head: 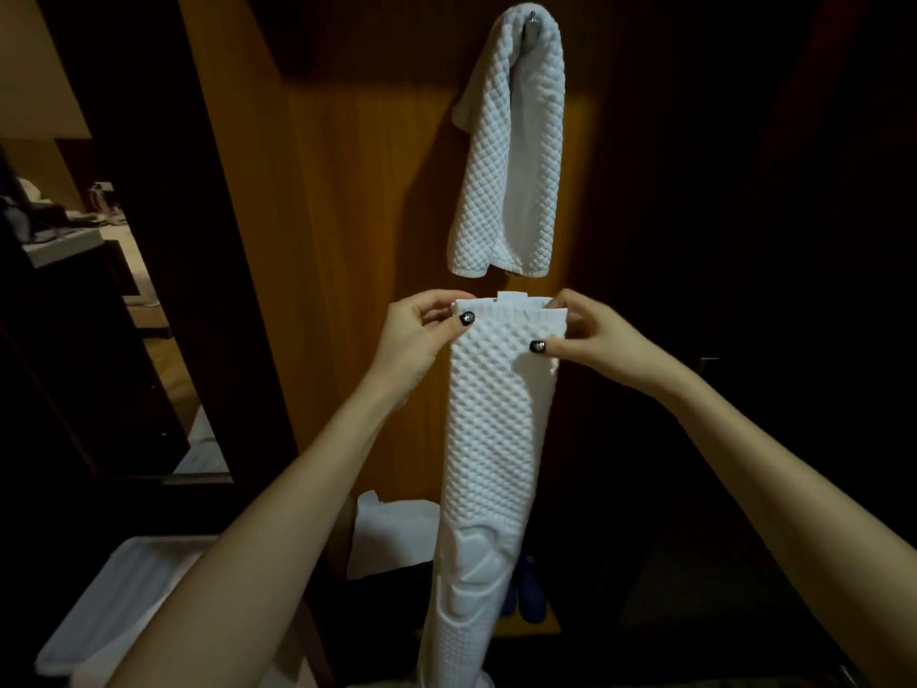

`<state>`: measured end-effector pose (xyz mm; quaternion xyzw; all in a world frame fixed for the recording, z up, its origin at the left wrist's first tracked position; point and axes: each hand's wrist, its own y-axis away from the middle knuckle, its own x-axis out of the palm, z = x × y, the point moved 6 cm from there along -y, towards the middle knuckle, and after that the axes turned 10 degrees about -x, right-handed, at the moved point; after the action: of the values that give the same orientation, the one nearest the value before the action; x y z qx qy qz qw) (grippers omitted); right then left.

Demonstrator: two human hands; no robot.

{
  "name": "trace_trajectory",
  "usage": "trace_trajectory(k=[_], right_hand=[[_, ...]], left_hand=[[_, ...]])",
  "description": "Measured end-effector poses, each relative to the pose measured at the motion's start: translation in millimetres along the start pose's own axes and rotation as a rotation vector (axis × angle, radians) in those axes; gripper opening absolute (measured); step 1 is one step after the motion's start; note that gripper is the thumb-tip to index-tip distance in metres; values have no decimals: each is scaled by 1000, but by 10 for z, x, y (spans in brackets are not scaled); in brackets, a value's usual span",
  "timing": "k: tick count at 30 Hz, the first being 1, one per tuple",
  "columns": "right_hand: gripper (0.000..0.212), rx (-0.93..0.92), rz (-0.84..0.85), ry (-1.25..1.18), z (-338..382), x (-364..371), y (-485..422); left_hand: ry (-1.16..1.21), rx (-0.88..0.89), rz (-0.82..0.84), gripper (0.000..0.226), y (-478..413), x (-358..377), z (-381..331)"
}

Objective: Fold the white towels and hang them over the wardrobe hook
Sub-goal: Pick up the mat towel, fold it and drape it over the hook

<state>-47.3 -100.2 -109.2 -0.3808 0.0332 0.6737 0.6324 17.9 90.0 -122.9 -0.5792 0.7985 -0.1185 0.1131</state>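
Item 1: the long white waffle-textured towel [496, 439], folded lengthwise into a narrow strip. You hold it upright by its top edge in front of the orange-brown wooden wardrobe panel [347, 230]. It hangs straight down between your forearms and its lower end runs out of view at the bottom.

Item 2: your left hand [414, 340]. It pinches the strip's upper left corner, with the dark-nailed thumb on the front face and the fingers curled behind.

Item 3: your right hand [593, 342]. It pinches the upper right edge, slightly lower than the left hand, with the thumb pressed on the front and the fingers behind the cloth.

Item 4: a second white waffle-textured towel [511, 166]. It is draped over the small metal hook [531, 19] high on the panel, directly above your hands. Both its ends hang down, and they stop just short of the held strip.

Item 5: a flat white cloth [392, 538], low and just left of the strip.

Item 6: a pale ribbed tray-like object [114, 603], bottom left, partly hidden by your left forearm.

Item 7: a dark blue object [526, 588] behind the strip's lower part, too dim to identify.
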Motion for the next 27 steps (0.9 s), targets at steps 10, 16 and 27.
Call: trace_trajectory(k=[10,16,27], right_hand=[[30,-183,-258,63,266,-122,-348],[28,-225,-321,-92,495,-253,-484],[82,22,-350,-498,277,-270,-206]], left_hand=[[234,-33,-21,18,-139,-105,-198],[239,-294,217,23,-16,78,68],[449,-33,119,27,37,427,-618]])
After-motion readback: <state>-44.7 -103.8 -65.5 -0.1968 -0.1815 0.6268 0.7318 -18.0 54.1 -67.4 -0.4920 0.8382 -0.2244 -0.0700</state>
